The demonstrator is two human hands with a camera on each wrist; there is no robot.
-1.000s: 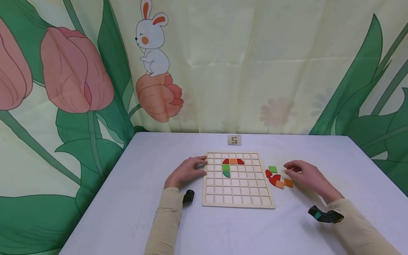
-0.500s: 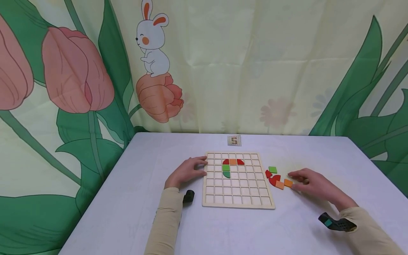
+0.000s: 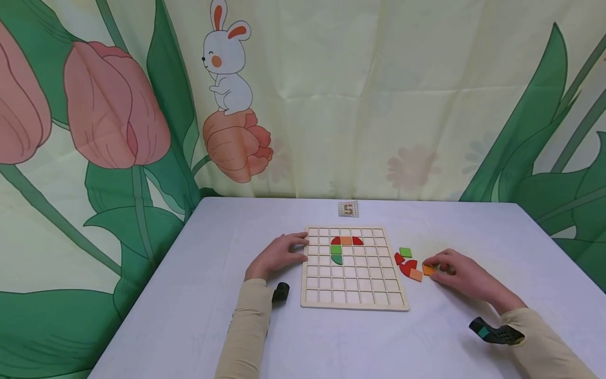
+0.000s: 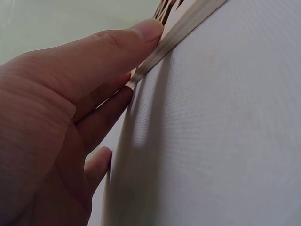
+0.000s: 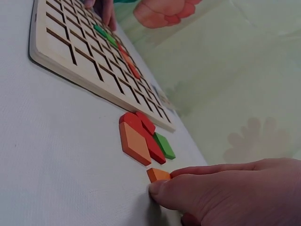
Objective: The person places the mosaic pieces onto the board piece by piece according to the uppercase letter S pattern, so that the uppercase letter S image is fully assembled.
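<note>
A wooden grid board (image 3: pixel 354 307) lies on the table. Red, orange and green tiles fill several of its upper cells, among them a green square (image 3: pixel 335 249) and a dark green quarter-round tile (image 3: pixel 336 259). My left hand (image 3: pixel 279 255) rests thumb and fingertips against the board's left edge, as the left wrist view also shows. To the right of the board, my right hand (image 3: pixel 461 272) pinches an orange square tile (image 5: pixel 158 175) between thumb and fingers, low over the cloth. Beside it lie a lighter orange square (image 5: pixel 135 143), red rounded tiles (image 3: pixel 408 268) and a green square (image 3: pixel 405 252).
A small card (image 3: pixel 348 209) with a printed grid pattern lies behind the board. White cloth (image 3: pixel 360 345) covers the table. A curtain (image 3: pixel 331 105) printed with tulips and a rabbit hangs behind it.
My right hand has moved from above the loose tiles, first toward the front right, then onto the orange square, which it now pinches. The left hand has stayed at the board's edge.
</note>
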